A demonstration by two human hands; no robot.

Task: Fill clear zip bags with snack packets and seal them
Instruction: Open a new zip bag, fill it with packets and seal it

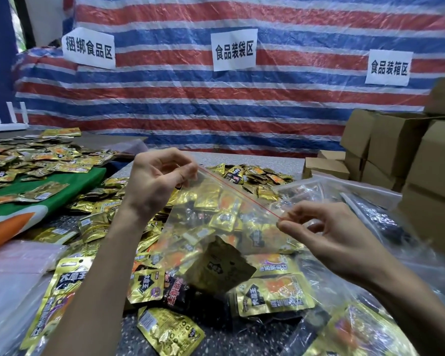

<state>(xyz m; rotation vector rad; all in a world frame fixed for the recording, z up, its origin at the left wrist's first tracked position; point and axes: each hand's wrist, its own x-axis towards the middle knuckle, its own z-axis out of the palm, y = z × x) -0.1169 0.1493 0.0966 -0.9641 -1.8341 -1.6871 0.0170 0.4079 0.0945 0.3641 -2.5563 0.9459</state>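
The clear plastic zip bag (216, 222) hangs in the air above the speckled grey tabletop (262, 158), stretched between both hands; the left hand (159, 181) pinches the far end of its thin red zip strip (242, 192) with curled fingers, and the right hand (329, 227) pinches the near end between thumb and forefinger.

The film looks thin, limp and slippery, so it will likely sag and crumple anywhere but at the stiffer zip strip; that edge is the sensible place to hold it, one corner in each hand, while the seal is pressed along. The gold foil snack packets (272, 294) seem light and crinkly, unlikely to strain the bag.

Counted: one bag held up; two hands on it; three white paper signs (234, 50) on the red, white and blue striped tarpaulin (177, 98); the loose packets are too many to count, and how many sit inside the bag cannot be told, since the pile shows through it; the brown cardboard boxes (396, 145) on the right are several, partly hidden.
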